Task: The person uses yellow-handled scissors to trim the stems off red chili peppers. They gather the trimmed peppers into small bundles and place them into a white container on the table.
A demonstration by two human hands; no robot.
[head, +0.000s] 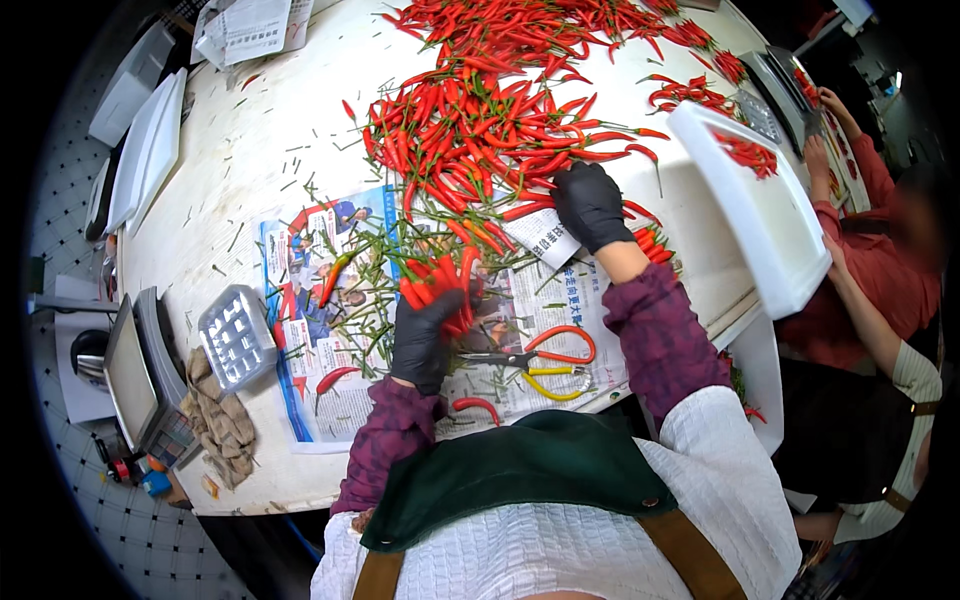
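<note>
My left hand (421,341), in a black glove, grips a bunch of red chili peppers (427,281) with their tips pointing up and away. My right hand (589,206), also black-gloved, is curled at the near right edge of a large pile of red chilies (480,135). Its fingertips are hidden, so I cannot tell whether it grips any. Beneath both hands lies a newspaper (330,420) strewn with cut green stems (367,277). Scissors (517,360) with one orange and one yellow handle lie on it, blades pointing left. A single curved chili (480,407) rests below them.
To the left are a clear plastic punnet (238,337), a crumpled brown cloth (217,427) and a scale (135,375). On the right, a co-worker's hand (832,255) holds a tilted white tray (787,277) containing chilies. Another person in red works beyond it.
</note>
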